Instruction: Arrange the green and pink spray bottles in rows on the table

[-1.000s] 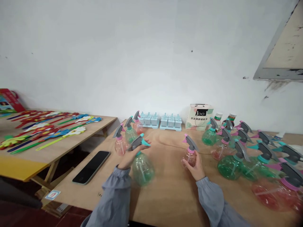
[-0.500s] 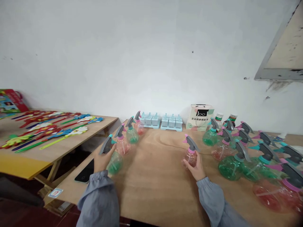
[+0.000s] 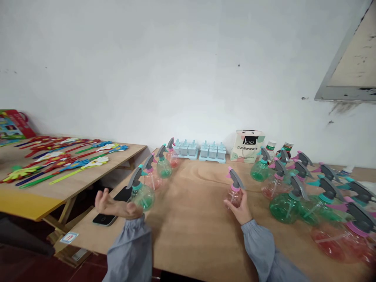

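Note:
My right hand [image 3: 241, 208] is closed round the body of a pink spray bottle [image 3: 234, 197] that stands upright around the middle of the table. Its grey trigger head points up to the left. My left hand [image 3: 117, 206] is turned with fingers spread and holds nothing. Just beyond it stands a green spray bottle [image 3: 144, 197] with a teal collar. Behind that bottle a row runs back toward the wall: a pink spray bottle [image 3: 152, 181], a green spray bottle [image 3: 164, 168] and another pink spray bottle [image 3: 172, 157].
Several green and pink spray bottles [image 3: 284, 209] crowd the right side. Light-blue popsicle molds [image 3: 213, 152] and a paper bag [image 3: 247, 147] line the wall. A phone [image 3: 104, 220] lies near my left hand. Colourful hand-shaped clappers [image 3: 63, 162] cover the table on the left.
My left hand has let go of the nearest green spray bottle and drawn back, its fingers opening. That bottle now stands upright. My right hand still grips the pink spray bottle.

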A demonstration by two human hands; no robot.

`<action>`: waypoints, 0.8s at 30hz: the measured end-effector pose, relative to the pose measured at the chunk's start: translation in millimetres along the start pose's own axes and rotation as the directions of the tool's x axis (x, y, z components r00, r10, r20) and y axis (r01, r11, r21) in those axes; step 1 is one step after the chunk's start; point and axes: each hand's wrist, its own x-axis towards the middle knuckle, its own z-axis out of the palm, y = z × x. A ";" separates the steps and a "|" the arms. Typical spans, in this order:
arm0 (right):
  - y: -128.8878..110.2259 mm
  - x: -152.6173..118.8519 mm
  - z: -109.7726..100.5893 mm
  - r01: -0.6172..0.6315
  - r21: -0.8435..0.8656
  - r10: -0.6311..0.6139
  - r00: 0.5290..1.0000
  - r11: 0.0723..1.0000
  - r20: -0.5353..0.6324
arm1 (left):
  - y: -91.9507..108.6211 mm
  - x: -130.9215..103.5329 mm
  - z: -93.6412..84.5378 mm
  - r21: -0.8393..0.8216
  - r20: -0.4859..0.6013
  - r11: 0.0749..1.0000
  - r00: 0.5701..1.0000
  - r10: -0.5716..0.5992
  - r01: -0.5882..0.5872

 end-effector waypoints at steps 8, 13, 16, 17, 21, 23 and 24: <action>-25.6 -22.9 10.8 0.240 0.005 -0.235 0.943 0.971 0.235 | 117.6 -100.0 70.1 -0.330 0.730 0.940 0.657 0.191 0.092; -46.0 -19.3 2.5 0.378 -0.051 -0.343 0.883 0.924 0.319 | 140.7 -147.1 114.7 -0.219 0.846 0.848 0.527 -0.082 0.483; -46.8 -5.2 -27.9 0.434 -0.287 -0.444 0.895 0.854 0.032 | 133.1 -150.9 121.7 -0.218 0.845 0.780 0.513 -0.151 0.587; -46.4 0.7 -42.9 0.411 -0.387 -0.495 0.857 0.825 -0.145 | 130.0 -149.8 121.7 -0.212 0.854 0.771 0.498 -0.153 0.600; -43.2 20.5 -109.5 0.162 -0.577 -0.569 0.508 0.801 -0.647 | 123.1 -144.7 119.5 -0.169 0.875 0.767 0.453 -0.172 0.619; -38.0 25.5 -134.5 0.067 -0.605 -0.562 0.462 0.793 -0.686 | 123.3 -143.5 120.5 -0.146 0.881 0.754 0.430 -0.195 0.641; -34.3 26.9 -142.8 0.015 -0.609 -0.536 0.493 0.793 -0.685 | 123.7 -142.9 121.6 -0.138 0.885 0.749 0.420 -0.200 0.648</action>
